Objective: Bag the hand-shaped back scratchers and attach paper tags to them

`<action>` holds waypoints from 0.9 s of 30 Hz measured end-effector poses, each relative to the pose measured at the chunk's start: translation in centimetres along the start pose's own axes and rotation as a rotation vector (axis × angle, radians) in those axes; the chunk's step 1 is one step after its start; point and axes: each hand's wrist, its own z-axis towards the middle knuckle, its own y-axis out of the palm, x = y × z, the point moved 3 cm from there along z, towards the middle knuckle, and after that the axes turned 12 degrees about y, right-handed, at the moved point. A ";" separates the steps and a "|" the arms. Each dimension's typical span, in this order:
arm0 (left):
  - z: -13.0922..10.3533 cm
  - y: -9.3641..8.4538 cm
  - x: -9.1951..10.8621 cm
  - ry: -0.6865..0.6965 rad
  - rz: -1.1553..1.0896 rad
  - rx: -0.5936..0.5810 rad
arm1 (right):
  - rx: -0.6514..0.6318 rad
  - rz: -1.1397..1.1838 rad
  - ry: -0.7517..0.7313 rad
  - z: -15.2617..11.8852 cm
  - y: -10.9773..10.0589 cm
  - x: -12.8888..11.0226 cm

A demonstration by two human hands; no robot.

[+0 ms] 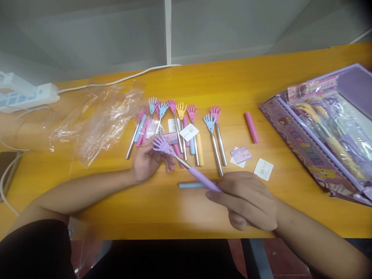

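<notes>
My right hand (247, 197) is closed around the purple handle of a telescopic back scratcher (203, 179). Its rod points up and left, ending in a purple claw. Behind that claw lies my left hand (149, 159), palm partly covered, fingers loosely bent and apart; no finger wraps over the claw, though they may touch. Beyond it, several back scratchers with pink, blue and yellow claws (181, 110) lie with bare metal rods. Loose coloured sleeves lie among them. A blue sleeve (192, 185) is partly hidden by the purple handle, and a pink sleeve (251, 127) lies apart.
An open purple display box (308, 155) with bagged back scratchers stands at the right. Label cards (263, 169) lie before it. Crumpled clear plastic bags (99, 128) spread over the left. A white power strip (29, 97) with a cable sits at the back left.
</notes>
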 end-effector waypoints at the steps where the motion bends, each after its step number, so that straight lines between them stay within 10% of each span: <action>1: 0.0 -0.1 0.0 0.000 -0.008 -0.004 | 0.021 0.057 -0.034 0.1 0.0 0.1; 27: -0.5 -0.4 -0.5 0.002 0.167 -0.017 | -0.007 -0.022 -0.010 0.8 1.3 0.5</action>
